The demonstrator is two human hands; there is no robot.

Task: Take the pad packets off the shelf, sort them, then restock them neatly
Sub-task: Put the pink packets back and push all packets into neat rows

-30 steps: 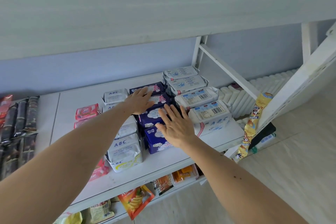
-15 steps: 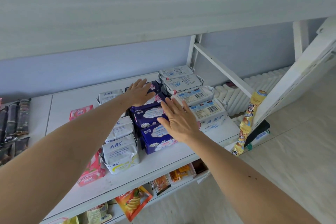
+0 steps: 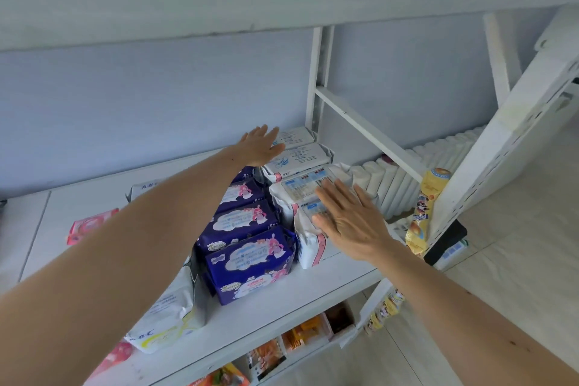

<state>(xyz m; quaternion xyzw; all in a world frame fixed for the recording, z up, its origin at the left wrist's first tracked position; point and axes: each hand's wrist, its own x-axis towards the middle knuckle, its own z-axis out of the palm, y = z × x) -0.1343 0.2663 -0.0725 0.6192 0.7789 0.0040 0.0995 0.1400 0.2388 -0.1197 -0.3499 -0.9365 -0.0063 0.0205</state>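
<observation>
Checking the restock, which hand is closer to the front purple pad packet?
Right. The right hand lies flat on the white packets just right of the front purple packet; the left hand reaches to the back row.

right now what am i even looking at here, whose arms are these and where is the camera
The camera sits on a person's head, looking forward and down, so the two bare arms are the wearer's own. No machine is involved. They are tidying a white shelf of pad packets. The left hand reaches to the back, its flat fingers at the rearmost white packets. The right hand lies flat on the nearer white packets. Beside those runs a row of purple packets, then white ABC packets and pink ones. Neither hand grips anything.
</observation>
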